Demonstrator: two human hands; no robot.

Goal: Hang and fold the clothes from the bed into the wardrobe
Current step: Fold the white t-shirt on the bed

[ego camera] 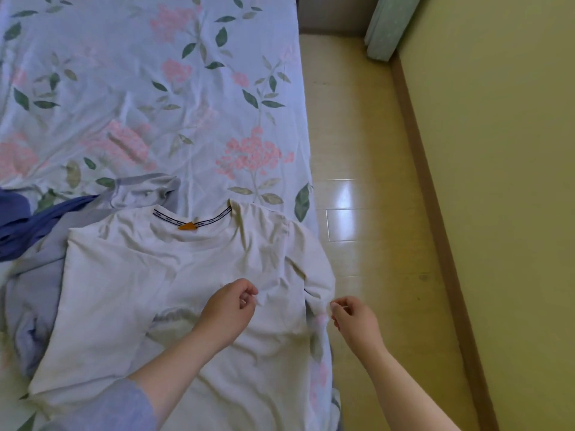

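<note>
Left hand (pixel 228 306) and right hand (pixel 354 315) each seem to pinch the cream t-shirt (pixel 140 275), mid-chest and sleeve hem, looks light and floppy so I'd grab the shoulder seams.

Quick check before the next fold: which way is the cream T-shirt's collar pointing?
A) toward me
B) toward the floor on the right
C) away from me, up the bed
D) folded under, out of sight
C: the cream T-shirt lies flat with its collar and orange tag at the far edge, toward the open floral sheet.
</note>
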